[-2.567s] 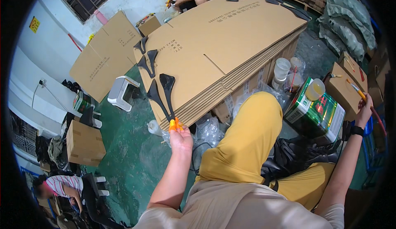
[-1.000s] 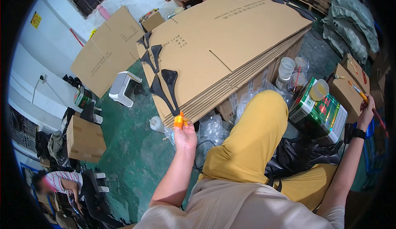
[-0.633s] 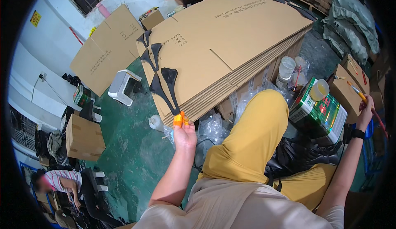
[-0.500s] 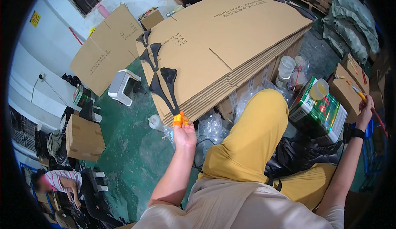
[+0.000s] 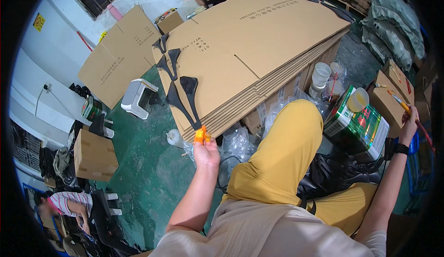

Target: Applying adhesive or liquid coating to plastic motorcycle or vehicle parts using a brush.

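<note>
Orange-tipped fingers of the left hand (image 5: pixel 206 151) pinch the tail of a black sole piece (image 5: pixel 189 100) lying on the cardboard stack (image 5: pixel 259 49) at centre frame. At right edge, the right hand (image 5: pixel 409 123) is closed around a brush (image 5: pixel 403 106) near the green glue tin (image 5: pixel 356 125). Wet sole pieces could smear or slide off the stack's edge if tugged carelessly.

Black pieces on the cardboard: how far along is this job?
Done: several black pieces lie along the left edge of the cardboard stack. In hand: the left hand grips an orange holder at the near corner; the right hand holds a brush near the green tin. Left: unclear, no waiting pieces show.
</note>
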`<action>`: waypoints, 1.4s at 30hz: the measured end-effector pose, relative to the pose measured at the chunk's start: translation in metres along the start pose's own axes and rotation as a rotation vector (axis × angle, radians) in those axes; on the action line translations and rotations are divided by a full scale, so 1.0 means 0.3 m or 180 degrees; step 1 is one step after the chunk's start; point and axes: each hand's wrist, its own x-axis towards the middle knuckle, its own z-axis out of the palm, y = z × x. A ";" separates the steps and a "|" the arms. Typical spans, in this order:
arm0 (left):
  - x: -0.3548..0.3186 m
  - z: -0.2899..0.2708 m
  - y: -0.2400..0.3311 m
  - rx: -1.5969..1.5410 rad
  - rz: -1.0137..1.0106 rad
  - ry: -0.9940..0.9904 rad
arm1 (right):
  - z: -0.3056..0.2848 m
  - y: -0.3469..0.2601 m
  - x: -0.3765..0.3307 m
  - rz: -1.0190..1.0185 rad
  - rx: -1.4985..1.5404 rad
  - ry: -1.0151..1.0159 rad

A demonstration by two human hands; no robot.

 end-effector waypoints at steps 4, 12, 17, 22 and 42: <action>-0.007 0.005 -0.001 -0.0039 -0.0015 0.0004 | -0.008 0.003 0.008 0.0018 0.0029 0.0007; -0.030 0.009 0.013 -0.0090 -0.0090 -0.0032 | -0.002 0.002 0.003 -0.0032 0.0025 -0.0007; -0.031 0.003 0.019 -0.0108 -0.0132 -0.0036 | 0.006 -0.006 -0.004 -0.0046 -0.0033 -0.0022; -0.044 0.013 0.025 -0.0111 -0.0136 -0.0021 | 0.004 -0.003 -0.003 0.0013 -0.0048 -0.0016; -0.119 0.041 0.059 -0.0350 -0.0527 -0.0399 | 0.075 -0.091 -0.022 -0.0215 -0.0175 -0.0199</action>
